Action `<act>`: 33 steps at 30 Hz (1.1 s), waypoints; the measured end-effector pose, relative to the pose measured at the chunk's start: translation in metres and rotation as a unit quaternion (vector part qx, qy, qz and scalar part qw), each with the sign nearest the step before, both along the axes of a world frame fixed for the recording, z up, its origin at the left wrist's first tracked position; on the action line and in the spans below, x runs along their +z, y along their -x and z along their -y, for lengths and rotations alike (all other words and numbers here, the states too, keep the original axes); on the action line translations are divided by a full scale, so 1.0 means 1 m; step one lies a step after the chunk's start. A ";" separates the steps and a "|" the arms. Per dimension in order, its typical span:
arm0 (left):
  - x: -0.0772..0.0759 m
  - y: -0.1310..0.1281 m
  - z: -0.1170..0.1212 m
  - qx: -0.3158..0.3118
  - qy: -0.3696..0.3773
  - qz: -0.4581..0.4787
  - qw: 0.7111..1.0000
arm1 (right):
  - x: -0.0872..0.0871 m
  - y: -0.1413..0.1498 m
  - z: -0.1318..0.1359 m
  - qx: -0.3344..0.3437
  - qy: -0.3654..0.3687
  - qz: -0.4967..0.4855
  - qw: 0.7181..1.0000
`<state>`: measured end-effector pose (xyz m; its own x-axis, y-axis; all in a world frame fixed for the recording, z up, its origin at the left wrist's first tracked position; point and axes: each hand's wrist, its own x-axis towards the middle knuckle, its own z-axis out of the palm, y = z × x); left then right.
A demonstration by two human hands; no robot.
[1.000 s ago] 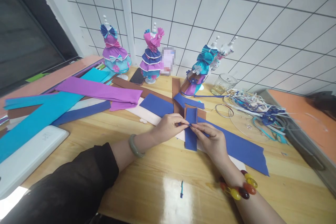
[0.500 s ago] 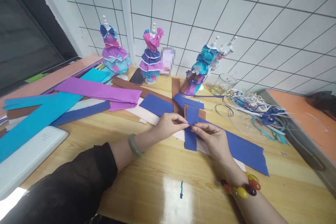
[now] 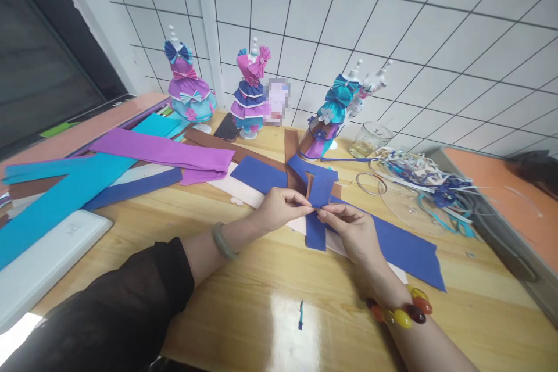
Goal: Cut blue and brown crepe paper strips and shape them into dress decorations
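Observation:
A small dark blue fabric piece (image 3: 322, 189) is pinched along its near edge by both hands. My left hand (image 3: 281, 209) grips the left corner between thumb and fingertips. My right hand (image 3: 352, 229) has its thumb and forefinger closed on the right corner, close beside the left fingertips. Below the fingertips a narrow blue strip (image 3: 315, 232) lies over a pale pink strip (image 3: 239, 189). Brown fabric (image 3: 291, 142) shows behind the held piece. A long blue strip (image 3: 405, 247) stretches out to the right under my right hand.
Purple (image 3: 165, 148) and turquoise strips (image 3: 70, 203) spread over the left side near a white device (image 3: 56, 261). Small dressed mannequins (image 3: 190, 84) stand along the wall. At the right are a glass jar (image 3: 370, 138), tangled ribbon scraps (image 3: 422, 171) and an orange-topped box (image 3: 501, 197).
The held blue piece has turned from a narrow upright shape into a broader, slightly tilted one that covers more of the brown behind it. Both hands stay nearly in place.

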<state>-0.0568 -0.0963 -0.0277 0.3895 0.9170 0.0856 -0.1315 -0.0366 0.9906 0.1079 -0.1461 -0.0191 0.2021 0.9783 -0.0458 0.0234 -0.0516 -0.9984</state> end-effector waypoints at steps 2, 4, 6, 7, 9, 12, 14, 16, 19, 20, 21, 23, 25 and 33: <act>0.001 0.000 0.001 0.000 0.007 0.002 1.000 | 0.000 0.000 0.000 0.000 -0.007 0.005 1.000; 0.003 0.000 0.001 -0.002 0.010 0.004 1.000 | 0.000 0.000 0.000 -0.003 -0.015 0.012 1.000; 0.005 0.000 0.002 -0.003 0.011 0.006 1.000 | 0.001 0.001 0.000 -0.006 -0.023 0.022 0.999; 0.005 0.001 0.002 -0.005 0.013 0.007 1.000 | 0.002 0.001 0.000 -0.006 -0.026 0.026 0.999; 0.005 0.001 0.002 -0.010 0.015 0.010 1.000 | 0.003 0.002 0.000 0.000 -0.030 0.026 0.999; 0.003 0.001 0.001 -0.017 0.013 0.014 1.000 | 0.003 0.002 0.000 0.005 -0.026 0.016 1.000; 0.002 0.001 0.001 -0.023 0.008 0.017 1.000 | 0.003 0.002 0.001 0.001 -0.022 0.018 1.000; 0.001 0.002 0.001 -0.030 0.006 0.019 0.999 | 0.003 0.002 0.001 -0.002 -0.021 0.027 0.999; 0.003 0.003 0.000 -0.036 0.010 0.024 0.999 | 0.003 0.002 0.002 -0.010 -0.032 0.052 0.998; 0.005 0.004 0.000 -0.036 0.013 0.026 0.999 | 0.002 0.002 0.002 -0.013 -0.039 0.066 0.997; 0.008 0.005 0.000 -0.036 0.019 0.030 0.999 | 0.002 0.002 0.003 -0.015 -0.047 0.082 0.995; 0.012 0.006 0.000 -0.043 0.041 0.048 0.997 | -0.001 0.002 0.004 -0.011 -0.066 0.118 0.991; 0.015 0.007 0.000 -0.054 0.069 0.078 0.993 | -0.003 0.002 0.005 0.002 -0.087 0.162 0.983; 0.010 0.006 -0.003 -0.023 0.103 0.059 0.993 | -0.003 0.006 0.007 0.056 -0.114 0.248 0.960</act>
<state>-0.0631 -0.0934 -0.0181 0.4297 0.9014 -0.0538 -0.2444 0.1735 0.9540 0.1021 -0.1534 -0.0225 0.0369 0.9685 0.2461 0.4922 0.1967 -0.8480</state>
